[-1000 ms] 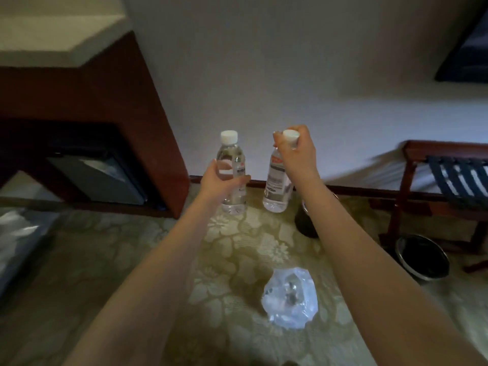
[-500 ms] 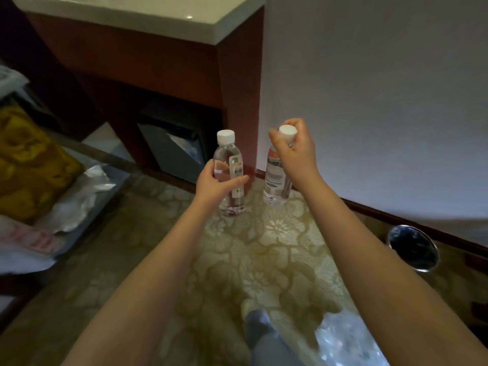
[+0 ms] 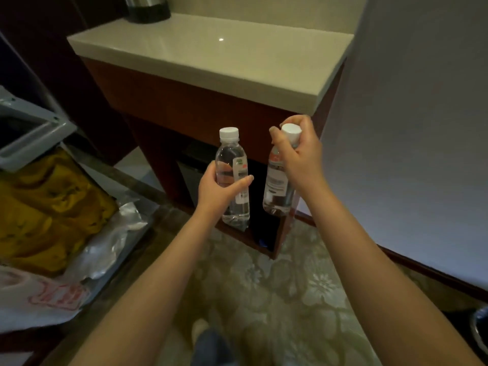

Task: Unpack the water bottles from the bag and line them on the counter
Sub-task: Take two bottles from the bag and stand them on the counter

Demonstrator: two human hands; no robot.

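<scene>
Head view: two bare forearms reach forward, each hand carrying one bottle in the air in front of a cabinet.
Left hand: fingers and thumb wrapped round the middle of a clear plastic water bottle with a white screw cap, held upright.
Right hand: fingers curled round the neck and white cap of a second clear plastic water bottle with a red-and-white label, which hangs slightly tilted.
Bottles: side by side, not touching, in front of the cabinet face, neither on the counter.
Counter: cream polished stone counter top on a reddish-brown wooden cabinet, beyond the bottles.
Counter's far left corner: dark metal vessel, cut off by the frame.
Floor: pale green floral carpet.
Left side: crumpled yellow cloth; nearer, a white plastic bag with red print.
</scene>
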